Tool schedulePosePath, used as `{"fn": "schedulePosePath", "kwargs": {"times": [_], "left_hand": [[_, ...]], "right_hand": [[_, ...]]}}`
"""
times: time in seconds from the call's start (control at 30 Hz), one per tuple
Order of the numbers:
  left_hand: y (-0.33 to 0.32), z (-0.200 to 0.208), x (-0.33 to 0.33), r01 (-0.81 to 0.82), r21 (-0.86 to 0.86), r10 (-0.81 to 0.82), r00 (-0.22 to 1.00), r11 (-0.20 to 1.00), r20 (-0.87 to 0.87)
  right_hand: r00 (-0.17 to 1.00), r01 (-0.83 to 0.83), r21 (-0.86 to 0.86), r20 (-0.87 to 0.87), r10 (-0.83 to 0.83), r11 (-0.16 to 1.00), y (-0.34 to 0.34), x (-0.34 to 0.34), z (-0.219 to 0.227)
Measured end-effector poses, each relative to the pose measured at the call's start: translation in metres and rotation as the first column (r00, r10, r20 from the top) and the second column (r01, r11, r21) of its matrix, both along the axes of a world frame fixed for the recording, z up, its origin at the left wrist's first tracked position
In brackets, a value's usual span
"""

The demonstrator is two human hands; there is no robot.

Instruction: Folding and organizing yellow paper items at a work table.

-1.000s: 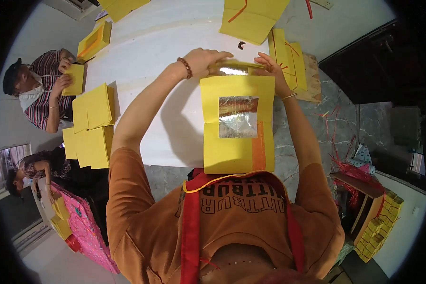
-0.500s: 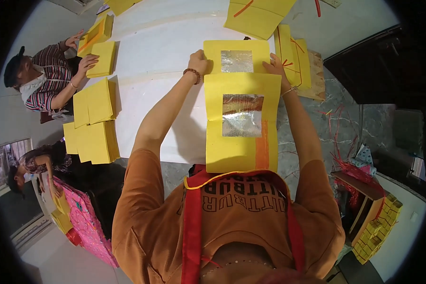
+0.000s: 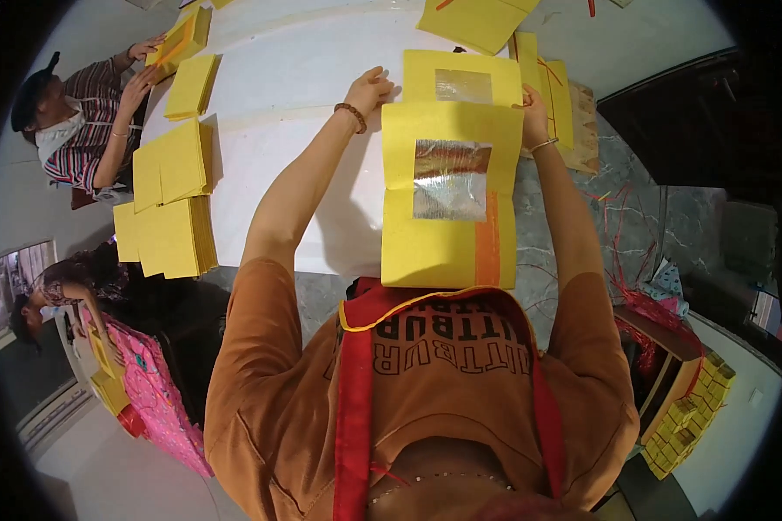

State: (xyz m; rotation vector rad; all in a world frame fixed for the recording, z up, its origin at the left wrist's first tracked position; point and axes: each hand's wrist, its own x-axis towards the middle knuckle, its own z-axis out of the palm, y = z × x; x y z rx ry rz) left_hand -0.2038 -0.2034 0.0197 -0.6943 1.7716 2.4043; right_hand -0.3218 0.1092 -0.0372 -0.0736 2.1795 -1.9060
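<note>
In front of me lies a stack of yellow paper sheets (image 3: 449,252) with a silver foil square (image 3: 450,180) and an orange strip (image 3: 487,227); a crease crosses it. Behind its top edge stands another yellow sheet (image 3: 506,74) with a similar silver foil patch (image 3: 463,85). My right hand (image 3: 533,108) has its fingers closed at the right edge of this back sheet. My left hand (image 3: 371,90) is just left of the sheets, apart from them, its fingers loosely bent and holding nothing. How many sheets lie together I cannot tell.
Piles of yellow paper (image 3: 172,169) line the left side of the white table (image 3: 274,182), where a co-worker's hands (image 3: 139,82) handle another pile. More yellow sheets (image 3: 478,22) lie at the far right. A box with red strings (image 3: 660,334) stands right of me.
The back sheet has moved right and away from me with my right hand. My left hand has come off its left edge. The co-worker's hands have shifted to the farther pile.
</note>
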Motion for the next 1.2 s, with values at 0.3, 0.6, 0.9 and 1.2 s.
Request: {"fn": "schedulePosePath", "kwargs": {"times": [0.3,0.6,0.9,1.2], "left_hand": [[0.014,0.000,0.078,0.068,0.137,-0.069,0.998,0.988,0.003],[0.054,0.097,0.183,-0.355,-0.469,0.149,0.895,0.809,-0.420],[0.106,0.171,0.212,0.014,-0.998,-0.875,0.481,0.064,-0.050],[0.107,0.164,0.211,-0.037,-0.993,-0.849,0.516,0.114,-0.117]], "right_hand": [[0.991,0.137,0.122,-0.009,-0.137,0.983,0.013,0.018,0.017],[0.959,0.084,-0.249,-0.244,-0.147,0.965,0.028,0.162,0.131],[0.582,-0.641,0.288,-0.420,0.696,0.711,0.041,0.218,0.188],[0.686,-0.656,0.081,-0.349,0.638,0.750,0.044,0.229,0.172]]}}
